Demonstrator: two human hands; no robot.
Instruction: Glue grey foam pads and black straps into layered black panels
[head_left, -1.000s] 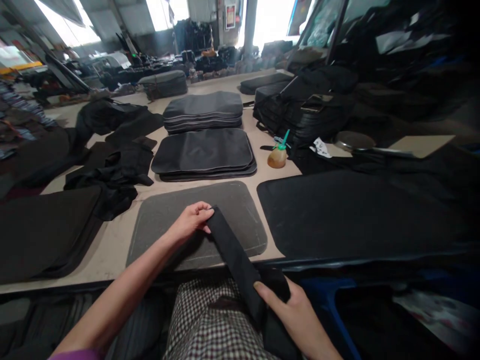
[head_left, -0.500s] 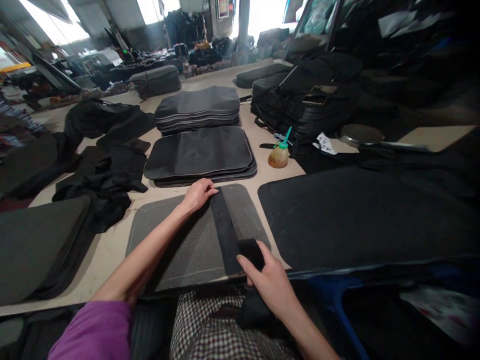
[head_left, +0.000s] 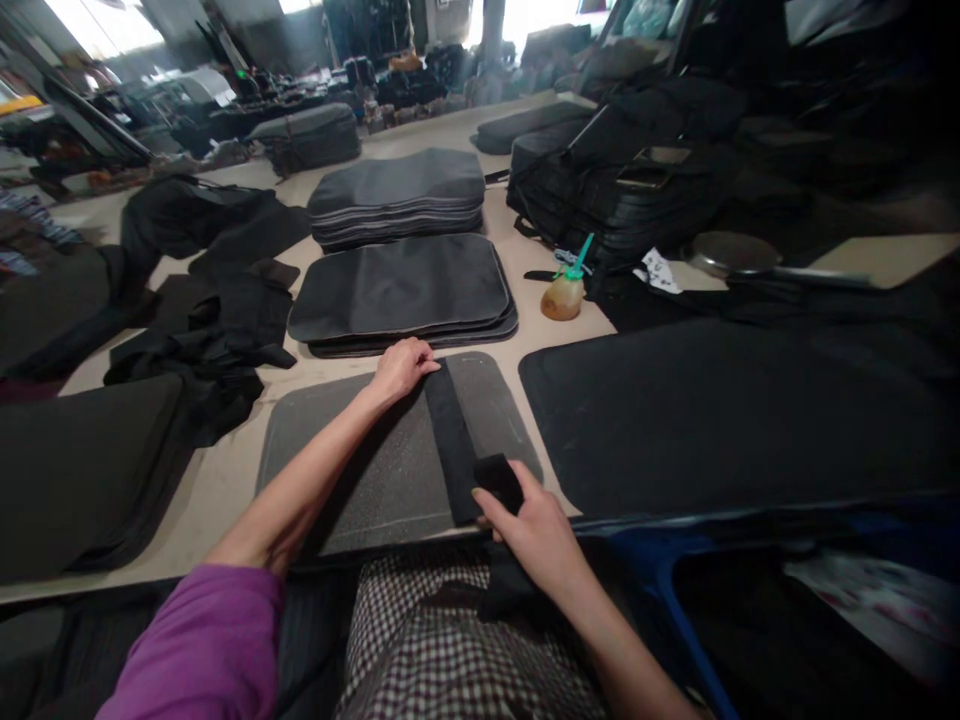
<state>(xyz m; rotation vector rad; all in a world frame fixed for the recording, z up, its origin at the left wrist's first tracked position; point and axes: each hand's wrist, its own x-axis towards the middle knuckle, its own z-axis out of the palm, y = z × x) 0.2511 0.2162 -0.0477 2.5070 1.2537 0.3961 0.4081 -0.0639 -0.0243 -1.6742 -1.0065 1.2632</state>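
A black fabric strip (head_left: 451, 435) lies across a grey rounded panel (head_left: 390, 490) in front of me, running from the panel's far edge to its near edge. At the far end my left hand (head_left: 405, 370) pinches the strip with thumb and fingers. My right hand (head_left: 541, 525) is closed round a folded part of the strip near the panel's near edge. Black material hangs below that hand over my checked apron (head_left: 412, 640). Some of the right fingers are hidden behind the fold.
Two stacks of dark panels, a nearer one (head_left: 397, 290) and a farther one (head_left: 397, 180), stand beyond. A glue bottle (head_left: 562, 297) with a green nozzle is to their right. A large black panel (head_left: 720, 420) lies right; crumpled black cloth (head_left: 217, 340) and grey panels (head_left: 82, 470) lie left.
The view has tilted slightly down, so the table things sit a little higher. Both hands keep their hold on the strip, with hardly any shift against the panel.
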